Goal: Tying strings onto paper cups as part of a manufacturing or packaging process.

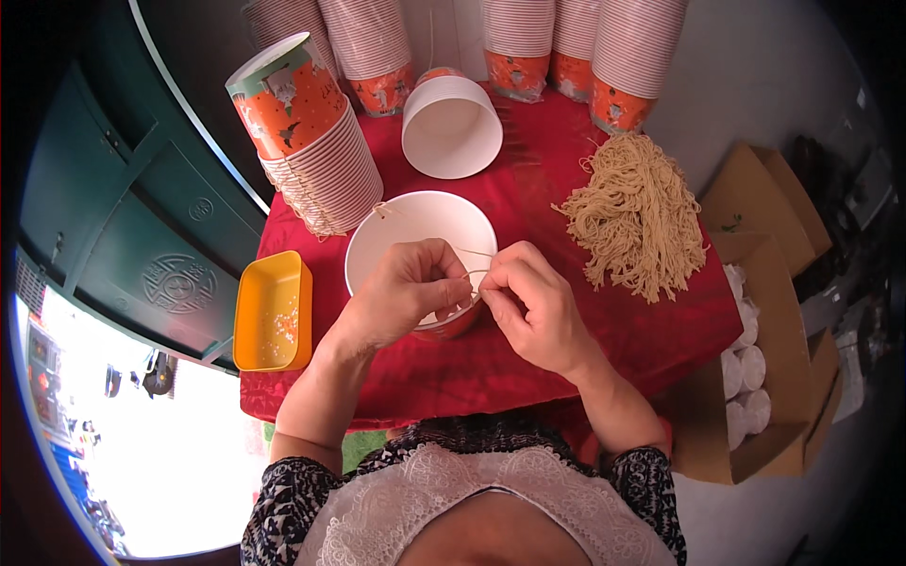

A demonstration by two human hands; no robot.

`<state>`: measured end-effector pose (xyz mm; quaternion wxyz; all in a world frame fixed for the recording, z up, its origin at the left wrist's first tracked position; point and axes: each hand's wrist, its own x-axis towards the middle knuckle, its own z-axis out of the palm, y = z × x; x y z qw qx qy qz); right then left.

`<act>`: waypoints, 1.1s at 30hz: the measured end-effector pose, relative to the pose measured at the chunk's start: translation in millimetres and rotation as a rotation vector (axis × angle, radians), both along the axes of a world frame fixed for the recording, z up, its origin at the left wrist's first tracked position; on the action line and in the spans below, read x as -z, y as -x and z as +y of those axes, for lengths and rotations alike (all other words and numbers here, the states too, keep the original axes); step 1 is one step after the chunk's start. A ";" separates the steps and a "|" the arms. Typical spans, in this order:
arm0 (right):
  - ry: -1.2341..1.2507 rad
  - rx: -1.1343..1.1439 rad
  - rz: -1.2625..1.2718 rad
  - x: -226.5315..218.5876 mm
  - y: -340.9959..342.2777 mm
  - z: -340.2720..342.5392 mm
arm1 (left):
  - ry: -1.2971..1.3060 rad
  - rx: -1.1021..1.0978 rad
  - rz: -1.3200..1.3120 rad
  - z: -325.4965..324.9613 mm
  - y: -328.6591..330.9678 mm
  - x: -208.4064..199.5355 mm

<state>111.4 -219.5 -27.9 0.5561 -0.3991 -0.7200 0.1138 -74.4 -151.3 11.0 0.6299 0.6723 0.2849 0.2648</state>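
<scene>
A white-lined paper bucket (429, 215) stands on the table right in front of me, with a bit of red outer wall showing below its rim. Over its near right rim, my left hand (408, 285) pinches a thin beige cord (478, 272) between thumb and fingers. Close beside it, my right hand (536, 300) has its fingers closed on the same cord. A short loop of cord also shows at the bucket's far left rim. My fingertips partly hide where the cord meets the near rim.
The red-clothed table (538, 377) also holds a cord heap (646, 217), a yellow tray (247, 316) with small bits, a bucket stack (326, 174) hung with cords, and a tipped bucket (453, 132). Wrapped stacks (637, 57) line the back. A carton (783, 349) with white rolls stands right.
</scene>
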 end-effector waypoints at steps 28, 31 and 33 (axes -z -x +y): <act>-0.082 0.125 -0.103 7.6 1.4 4.8 | -0.919 -0.287 0.229 -27.0 -12.0 13.1; -0.046 0.103 -0.096 7.1 0.3 4.1 | -0.959 -0.321 0.271 -27.5 -11.6 15.3; -0.033 0.082 -0.051 8.8 0.6 5.6 | -0.975 -0.320 0.236 -27.7 -12.2 14.8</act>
